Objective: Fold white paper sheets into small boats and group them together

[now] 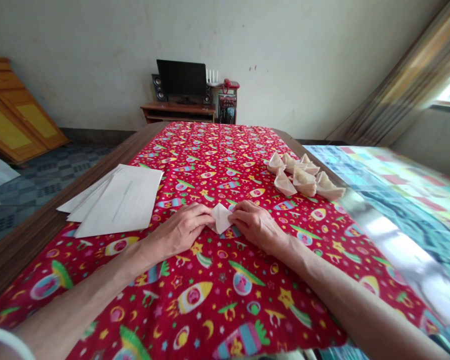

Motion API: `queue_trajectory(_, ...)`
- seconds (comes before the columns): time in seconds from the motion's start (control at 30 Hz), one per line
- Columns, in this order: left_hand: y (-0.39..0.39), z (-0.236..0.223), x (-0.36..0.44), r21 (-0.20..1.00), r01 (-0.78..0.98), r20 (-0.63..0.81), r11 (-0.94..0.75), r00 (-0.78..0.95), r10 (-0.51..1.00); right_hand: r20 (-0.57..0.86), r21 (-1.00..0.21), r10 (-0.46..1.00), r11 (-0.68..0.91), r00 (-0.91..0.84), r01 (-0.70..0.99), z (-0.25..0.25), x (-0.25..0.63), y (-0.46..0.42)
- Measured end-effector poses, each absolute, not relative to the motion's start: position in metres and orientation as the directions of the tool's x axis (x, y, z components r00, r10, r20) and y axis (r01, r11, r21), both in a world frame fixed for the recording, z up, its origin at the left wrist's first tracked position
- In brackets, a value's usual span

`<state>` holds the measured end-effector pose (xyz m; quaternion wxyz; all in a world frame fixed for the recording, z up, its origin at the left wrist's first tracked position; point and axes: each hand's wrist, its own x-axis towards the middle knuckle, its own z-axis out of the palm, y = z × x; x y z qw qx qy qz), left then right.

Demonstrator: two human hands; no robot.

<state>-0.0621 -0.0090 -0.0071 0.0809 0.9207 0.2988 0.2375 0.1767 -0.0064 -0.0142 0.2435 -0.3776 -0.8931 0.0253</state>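
Between my two hands is a small piece of folded white paper (221, 218), with a pointed top and slanting sides, low over the red patterned cloth (195, 295). My left hand (185, 227) pinches its left side with thumb and fingers. On its right side, my right hand (255, 224) grips in the same way, fingers closed. A fanned stack of white paper sheets (129, 197) lies to the left of my left hand. Several folded paper boats (303, 179) stand grouped at the right, beyond my right hand.
The cloth covers a dark wooden table (33, 255), whose edge shows at the left. A bed with a colourful cover (405, 200) is alongside on the right. Against the far wall stand a monitor (182, 78) and a red telephone (229, 85). A wooden cabinet (20, 117) is at far left.
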Motion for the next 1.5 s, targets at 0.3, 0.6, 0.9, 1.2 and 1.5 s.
queue_trajectory(0.3, -0.008, -0.004, -0.069, 0.158, 0.536, 0.254, -0.829, 0.789, 0.559, 0.386, -0.171, 0.687, 0.71, -0.616, 0.683, -0.013, 0.174, -0.01)
queue_trajectory(0.6, -0.015, 0.008, -0.073, 0.171, 0.487, 0.144, -0.856, 0.847, 0.511, 0.429, -0.218, 0.674, 0.724, -0.601, 0.655, -0.018, 0.174, -0.009)
queue_trajectory(0.9, -0.015, -0.002, -0.075, 0.133, 0.534, 0.266, -0.835, 0.792, 0.549, 0.369, -0.165, 0.605, 0.79, -0.705, 0.591, -0.013, 0.176, -0.012)
queue_trajectory(1.2, -0.013, -0.006, -0.062, 0.135, 0.59, 0.397, -0.796, 0.704, 0.589, 0.302, -0.226, 0.579, 0.815, -0.757, 0.533, -0.005, 0.177, -0.011)
queue_trajectory(1.5, -0.015, -0.002, -0.058, -0.041, 0.634, 0.398, -0.773, 0.72, 0.569, 0.349, -0.162, 0.586, 0.807, -0.732, 0.569, -0.008, 0.171, -0.009)
